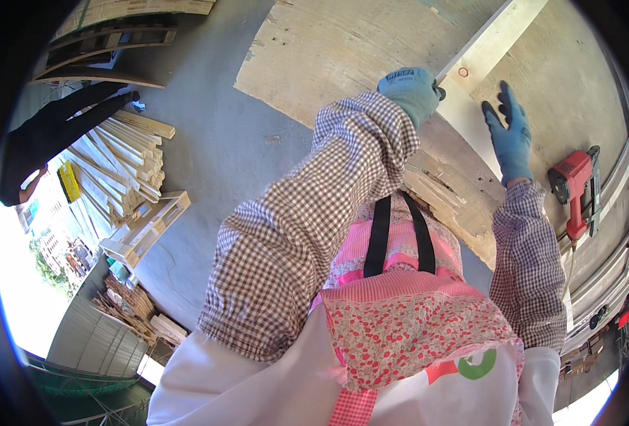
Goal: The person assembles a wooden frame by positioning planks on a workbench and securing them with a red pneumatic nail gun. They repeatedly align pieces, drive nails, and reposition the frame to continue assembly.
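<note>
Two pale wooden boards meet at an angle on the plywood sheet before me. The upper board [494, 44] has a round knot near its lower end; the lower board [465, 122] runs from there toward my body. My left hand [410, 94], in a blue glove with dark fingertips, is closed at the corner where the boards meet, its fingertips curled against the wood. To the right of the lower board lies my right hand [511, 138], also gloved, with thumb and fingers apart and nothing in it. Its thumb reaches over the board's edge.
A red nail gun [576, 186] rests on the right of the plywood sheet [321, 53], whose near edge is splintered. Long rails [609, 266] run along the far right. At left, a stack of slats [119, 167] stands by a pallet [147, 226], with another person [44, 138] nearby.
</note>
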Demonstrator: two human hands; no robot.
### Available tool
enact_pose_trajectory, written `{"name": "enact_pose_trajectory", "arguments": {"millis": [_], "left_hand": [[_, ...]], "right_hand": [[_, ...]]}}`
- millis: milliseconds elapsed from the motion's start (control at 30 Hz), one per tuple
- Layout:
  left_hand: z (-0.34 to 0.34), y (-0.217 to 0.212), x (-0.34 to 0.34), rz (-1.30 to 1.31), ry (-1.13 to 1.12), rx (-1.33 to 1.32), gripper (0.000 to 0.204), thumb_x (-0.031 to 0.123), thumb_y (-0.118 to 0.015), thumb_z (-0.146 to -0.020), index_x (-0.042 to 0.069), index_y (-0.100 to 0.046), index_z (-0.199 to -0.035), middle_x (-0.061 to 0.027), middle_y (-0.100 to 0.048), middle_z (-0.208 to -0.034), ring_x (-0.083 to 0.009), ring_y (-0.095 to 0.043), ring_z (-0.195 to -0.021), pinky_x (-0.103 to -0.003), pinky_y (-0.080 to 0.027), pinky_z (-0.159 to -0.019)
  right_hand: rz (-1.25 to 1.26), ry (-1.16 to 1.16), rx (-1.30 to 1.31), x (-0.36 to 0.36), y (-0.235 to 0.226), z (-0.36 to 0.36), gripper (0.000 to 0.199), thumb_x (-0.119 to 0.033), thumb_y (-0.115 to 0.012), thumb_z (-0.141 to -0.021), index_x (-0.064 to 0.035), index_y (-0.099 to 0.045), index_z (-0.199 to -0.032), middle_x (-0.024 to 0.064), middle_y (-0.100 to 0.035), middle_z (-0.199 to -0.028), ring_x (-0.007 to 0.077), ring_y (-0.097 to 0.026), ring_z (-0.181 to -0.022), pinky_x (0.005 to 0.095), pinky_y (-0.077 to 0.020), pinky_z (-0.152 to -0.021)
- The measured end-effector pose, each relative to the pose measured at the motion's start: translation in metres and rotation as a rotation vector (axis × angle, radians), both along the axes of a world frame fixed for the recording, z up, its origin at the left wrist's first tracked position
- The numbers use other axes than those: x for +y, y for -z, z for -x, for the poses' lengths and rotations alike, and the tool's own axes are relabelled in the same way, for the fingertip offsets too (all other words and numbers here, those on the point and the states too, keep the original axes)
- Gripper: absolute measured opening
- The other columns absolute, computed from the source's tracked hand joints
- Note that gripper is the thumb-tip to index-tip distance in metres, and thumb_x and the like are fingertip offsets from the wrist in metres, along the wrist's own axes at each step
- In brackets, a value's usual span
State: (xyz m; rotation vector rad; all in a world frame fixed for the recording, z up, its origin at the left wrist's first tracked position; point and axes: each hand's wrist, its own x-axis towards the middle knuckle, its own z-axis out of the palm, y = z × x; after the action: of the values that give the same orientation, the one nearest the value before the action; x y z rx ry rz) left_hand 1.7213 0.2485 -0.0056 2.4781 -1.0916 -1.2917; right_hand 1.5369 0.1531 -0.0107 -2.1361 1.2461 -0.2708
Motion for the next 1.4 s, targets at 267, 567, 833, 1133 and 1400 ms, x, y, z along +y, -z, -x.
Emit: {"name": "enact_pose_trajectory", "arguments": {"millis": [267,567,833,1133,1400], "left_hand": [[0.019,0.028,0.023,0.2,-0.272,0.038,0.021,0.024,-0.055,-0.079,0.017,-0.065,-0.096,-0.0096,-0.064,-0.083,-0.0265,-0.06,-0.074,-0.037,-0.047,-0.067],[0.014,0.024,0.028,0.257,-0.308,0.025,0.023,0.018,-0.056,-0.079,0.013,-0.065,-0.099,-0.0105,-0.065,-0.081,-0.0234,-0.061,-0.071,-0.033,-0.047,-0.066],[0.024,0.021,0.022,0.26,-0.334,0.046,0.023,0.015,-0.056,-0.079,0.01,-0.065,-0.099,-0.012,-0.065,-0.087,-0.0236,-0.062,-0.074,-0.033,-0.047,-0.068],[0.037,0.052,0.025,0.48,-0.849,0.536,0.019,0.007,-0.055,-0.077,0.005,-0.066,-0.093,-0.0088,-0.066,-0.076,-0.0112,-0.056,-0.061,-0.026,-0.045,-0.058],[0.036,0.071,0.028,0.545,-0.768,0.463,0.016,0.003,-0.053,-0.083,-0.002,-0.064,-0.093,-0.0048,-0.062,-0.08,-0.011,-0.056,-0.064,-0.026,-0.052,-0.06]], "right_hand": [[0.447,0.294,0.749,-0.09,-0.004,0.241,0.092,-0.023,-0.066,-0.064,-0.0137,-0.015,-0.14,0.0155,-0.036,-0.134,0.0324,-0.039,-0.119,0.041,-0.0292,-0.1],[0.478,0.208,0.689,-0.082,0.031,0.29,0.098,-0.029,-0.072,-0.06,-0.0176,-0.016,-0.14,0.0214,-0.041,-0.126,0.0363,-0.041,-0.115,0.0428,-0.0337,-0.096],[0.201,0.167,0.785,-0.167,0.076,0.379,0.083,-0.015,-0.064,-0.069,-0.0129,-0.019,-0.139,0.0186,-0.043,-0.129,0.034,-0.045,-0.115,0.0386,-0.037,-0.094],[-0.272,0.395,0.628,-0.184,0.001,0.324,0.033,-0.03,-0.061,-0.074,-0.0029,-0.058,-0.094,0.0072,-0.06,-0.071,0.0194,-0.057,-0.06,0.0316,-0.045,-0.054],[-0.809,0.458,-0.323,-0.056,-0.173,0.219,0.018,-0.018,-0.052,-0.077,-0.0013,-0.054,-0.084,0.01,-0.054,-0.081,0.0198,-0.053,-0.069,0.0295,-0.0441,-0.07]]}}
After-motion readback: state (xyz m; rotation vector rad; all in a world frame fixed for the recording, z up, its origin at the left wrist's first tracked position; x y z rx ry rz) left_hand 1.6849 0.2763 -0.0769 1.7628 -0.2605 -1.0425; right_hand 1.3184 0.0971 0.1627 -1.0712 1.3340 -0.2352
